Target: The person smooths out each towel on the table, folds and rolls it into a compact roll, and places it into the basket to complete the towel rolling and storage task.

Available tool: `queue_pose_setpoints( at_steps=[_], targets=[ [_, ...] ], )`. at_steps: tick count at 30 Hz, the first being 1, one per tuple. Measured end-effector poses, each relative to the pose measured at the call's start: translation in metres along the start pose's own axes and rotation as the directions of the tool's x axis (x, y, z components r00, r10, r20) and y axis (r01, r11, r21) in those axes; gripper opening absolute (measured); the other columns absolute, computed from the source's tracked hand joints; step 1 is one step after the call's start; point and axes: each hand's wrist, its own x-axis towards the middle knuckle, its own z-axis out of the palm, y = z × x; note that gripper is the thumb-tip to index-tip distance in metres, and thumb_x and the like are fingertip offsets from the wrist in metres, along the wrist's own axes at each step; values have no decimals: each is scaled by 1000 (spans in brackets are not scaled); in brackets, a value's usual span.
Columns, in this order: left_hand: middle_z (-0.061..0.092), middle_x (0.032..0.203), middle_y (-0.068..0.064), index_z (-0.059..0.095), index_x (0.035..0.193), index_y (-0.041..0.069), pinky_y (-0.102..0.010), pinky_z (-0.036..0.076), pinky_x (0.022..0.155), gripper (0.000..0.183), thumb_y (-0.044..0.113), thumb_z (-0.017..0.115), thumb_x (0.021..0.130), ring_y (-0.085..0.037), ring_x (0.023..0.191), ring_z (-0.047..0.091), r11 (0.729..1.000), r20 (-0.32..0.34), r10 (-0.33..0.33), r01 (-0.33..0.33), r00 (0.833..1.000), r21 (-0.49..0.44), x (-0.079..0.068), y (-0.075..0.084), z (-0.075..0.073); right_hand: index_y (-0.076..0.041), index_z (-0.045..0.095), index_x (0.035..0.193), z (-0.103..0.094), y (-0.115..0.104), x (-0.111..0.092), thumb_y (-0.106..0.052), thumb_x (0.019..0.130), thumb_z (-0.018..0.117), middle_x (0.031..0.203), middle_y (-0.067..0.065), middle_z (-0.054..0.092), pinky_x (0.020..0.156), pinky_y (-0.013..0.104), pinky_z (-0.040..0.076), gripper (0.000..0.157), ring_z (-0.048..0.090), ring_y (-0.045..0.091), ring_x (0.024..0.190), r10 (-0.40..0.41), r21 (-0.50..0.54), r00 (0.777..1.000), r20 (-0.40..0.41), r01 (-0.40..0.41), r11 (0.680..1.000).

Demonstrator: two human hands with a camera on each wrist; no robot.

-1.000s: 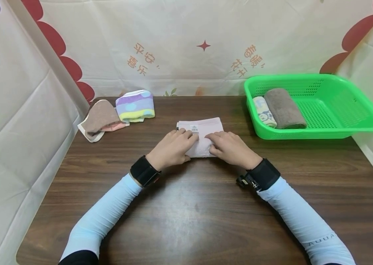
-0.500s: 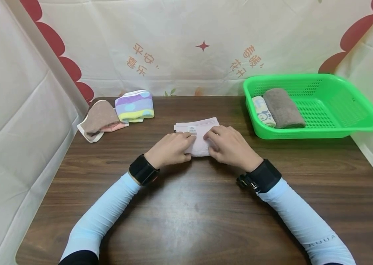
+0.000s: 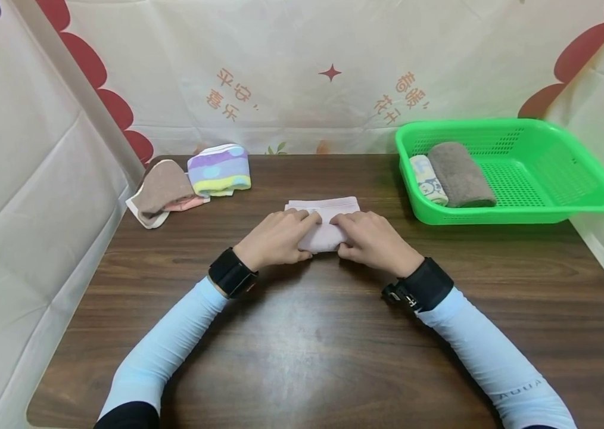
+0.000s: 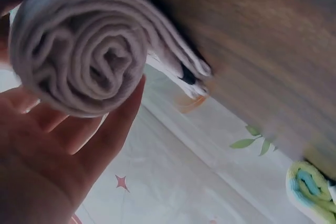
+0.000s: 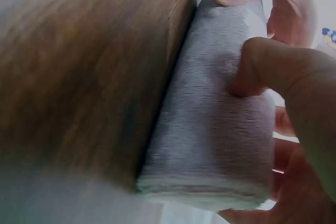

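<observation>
A pale pink towel lies mid-table, its near part rolled up and a short flat flap stretching away behind the roll. My left hand grips the roll's left end, thumb on the near side and fingers over the top. On the other end my right hand holds it the same way. In the left wrist view the rolled towel shows a tight spiral end, with a dark tag on the loose tail. The right wrist view has the right thumb pressed against the side of the roll.
At the back right stands a green basket holding a rolled grey towel and a small patterned roll. A brown cloth and a striped purple-yellow towel lie at the back left, near the curtain.
The roll has turned away from the person over the flat part; the white label visible earlier is now covered and the flap is shorter. Both hands have stayed at the ends.
</observation>
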Motion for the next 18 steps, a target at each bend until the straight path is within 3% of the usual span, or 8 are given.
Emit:
queue_pose_setpoints(
  at_steps=[4,10,13,18],
  targets=[
    [64,117,-7,62,131,13,-41,58,82,60,37,87,81,-25,102,66,999,-22,29,-29,999,19,0,0,0,-9,63,123,2,5,1,-18,85,71,99,9,70,77,43,51,40,62,23,84,44,103,998,45,-48,994],
    [70,105,-4,60,129,12,-39,57,76,49,26,79,86,-20,90,66,998,-7,57,-57,998,-39,1,2,-2,-10,62,127,-1,7,1,-16,89,65,109,9,70,81,41,50,38,61,23,90,99,191,987,124,-122,974],
    [71,105,-5,59,131,11,-38,56,76,45,24,74,90,-19,88,65,996,16,64,-63,998,-64,1,0,-1,-10,60,130,-3,4,1,-16,87,64,115,11,68,84,43,51,44,61,25,95,111,175,985,132,-133,976],
    [71,115,-6,59,136,11,-41,57,83,43,27,66,97,-20,98,67,996,62,40,-35,997,-84,2,-2,1,-10,61,130,-6,0,0,-24,82,73,122,11,65,89,48,51,52,62,28,109,35,61,997,66,-39,997]
  ],
)
